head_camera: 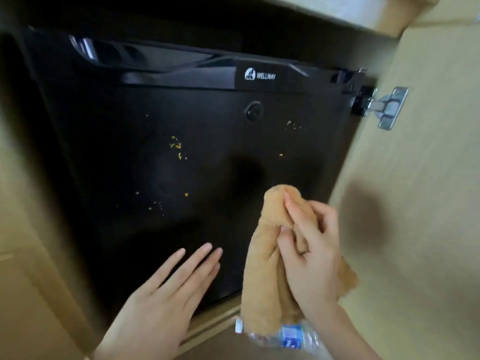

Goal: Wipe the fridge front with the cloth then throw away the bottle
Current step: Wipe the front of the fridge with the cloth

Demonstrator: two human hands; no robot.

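Grips tan cloth (pixel 267 255) in right hand (pixel 311 250), fingers (pixel 296 216) curled round the bunched folds, thumb pressed into them; long axis of cloth roughly vertical, rounded top end leading, tail hanging below the wrist. Holds left hand (pixel 166 302) flat, fingers (pixel 197 258) straight and close together, tips over lower part of black fridge door (pixel 207 165); contact with door not resolvable through blur. Places top of cloth at or just off the door's lower right area; touch not confirmed. Locates soil up and to the left of the cloth: orange crumbs (pixel 176 146) clustered mid-door, more specks lower left of centre, a few near round lock (pixel 253 111). Judges right hand the nearer and the only loaded one, so coming stroke probably up and leftward across the glossy panel. Finds clear plastic bottle (pixel 288 336) with blue label lying on its side just below the cloth's tail, partly hidden by it, white end (probably cap) toward left, held by neither hand. Reads WELLWAY badge (pixel 261 74) on top trim; notes metal hinge (pixel 387 107) on cabinet wall (pixel 415 178) at right.
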